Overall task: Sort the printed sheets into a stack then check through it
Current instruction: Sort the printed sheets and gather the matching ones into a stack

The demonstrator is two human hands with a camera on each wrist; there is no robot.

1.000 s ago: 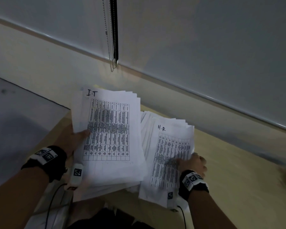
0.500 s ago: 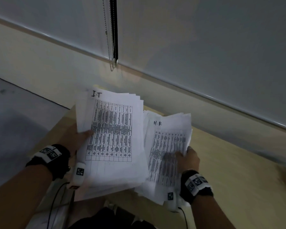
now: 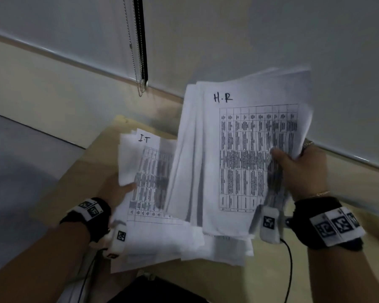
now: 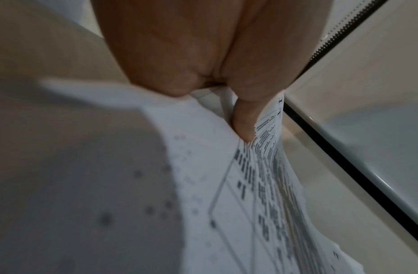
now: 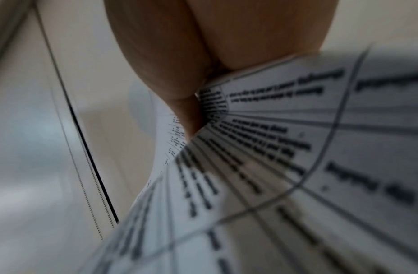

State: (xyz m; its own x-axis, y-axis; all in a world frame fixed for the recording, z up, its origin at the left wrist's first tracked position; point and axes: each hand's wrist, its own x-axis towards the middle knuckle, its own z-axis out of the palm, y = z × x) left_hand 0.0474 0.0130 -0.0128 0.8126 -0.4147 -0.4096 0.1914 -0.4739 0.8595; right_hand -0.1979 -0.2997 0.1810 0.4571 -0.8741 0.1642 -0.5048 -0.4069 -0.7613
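- Since the earlier frames, your right hand has lifted the thick bundle of white printed sheets marked "H.R" up from the pale wooden surface; it is now raised and closer to the head camera, and it overlaps the right side of the other bundle.
- One second ago this bundle was lying low to the right, and the white printed bundle marked "I.T" stood higher and larger in the view. Now the "I.T" bundle sits lower and to the left, partly hidden.
- Your right hand grips the "H.R" bundle at its right edge: the thumb presses on the printed table on top, and the other fingers are curled behind the paper. In the right wrist view the thumb lies on the top sheet.
- Your left hand holds the "I.T" bundle at its left edge, thumb on the top sheet. In the left wrist view the thumb is pushed in among the sheets while the hand closes around the edge.
- The lower part of the "I.T" bundle is near the front edge of the surface; I cannot tell if it rests there.
- Behind, a beaded metal blind chain hangs in front of the grey window blind.
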